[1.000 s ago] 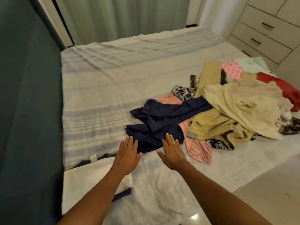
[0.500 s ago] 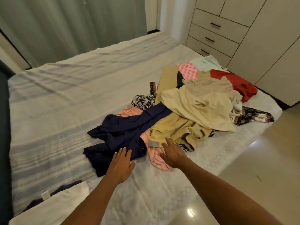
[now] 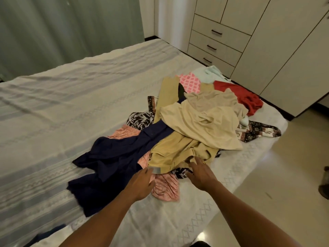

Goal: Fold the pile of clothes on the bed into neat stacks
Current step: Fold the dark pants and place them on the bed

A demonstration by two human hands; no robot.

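Observation:
A loose pile of clothes lies on the right half of the bed (image 3: 74, 111). A navy garment (image 3: 114, 159) sprawls at its near left, over a pink striped piece (image 3: 166, 187). A tan garment (image 3: 176, 154) and a cream shirt (image 3: 201, 125) lie on top, with a red garment (image 3: 243, 97) behind. My left hand (image 3: 142, 182) reaches out with straight fingers over the navy garment, at the tan garment's near edge. My right hand (image 3: 200, 172) hovers open at the tan garment's hem, fingertips touching it. Neither hand holds anything.
White wardrobe doors and drawers (image 3: 219, 41) stand behind the bed's right side. Pale curtains (image 3: 67, 27) hang at the far side. A shiny tiled floor (image 3: 284, 184) runs along the right edge of the bed. A dark folded piece (image 3: 48, 234) peeks out at bottom left.
The view has swung right, away from the folded white piece at bottom left. Both hands have moved forward and right, from the bare sheet onto the near edge of the pile.

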